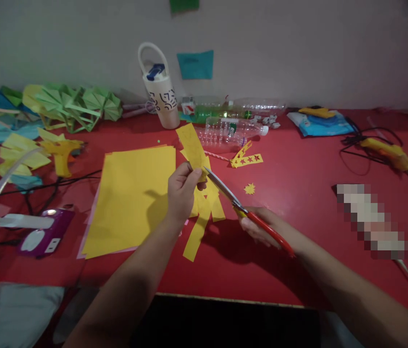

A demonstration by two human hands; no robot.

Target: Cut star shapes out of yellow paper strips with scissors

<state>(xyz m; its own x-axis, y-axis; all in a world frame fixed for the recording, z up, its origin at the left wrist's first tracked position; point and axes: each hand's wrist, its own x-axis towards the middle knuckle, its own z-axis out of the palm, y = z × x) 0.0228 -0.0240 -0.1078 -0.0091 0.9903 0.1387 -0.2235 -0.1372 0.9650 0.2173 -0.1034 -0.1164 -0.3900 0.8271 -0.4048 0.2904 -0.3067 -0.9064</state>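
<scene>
Between the thumb and fingers of my left hand is a yellow paper strip, its upper part sticking up. My right hand is closed on the red-handled scissors, whose blade tips touch or nearly touch the strip's right edge beside my left thumb. More yellow strips lie crossed on the table below my left hand. To the left rests a stack of yellow paper with pink sheets under it. A small yellow star cutout and a strip with star-shaped holes lie right of the scissors.
Behind stand a white tumbler and lying plastic bottles. Yellow glue guns with cords sit left and right. A purple power socket is at left, green folded paper at back left, a blue packet at back right.
</scene>
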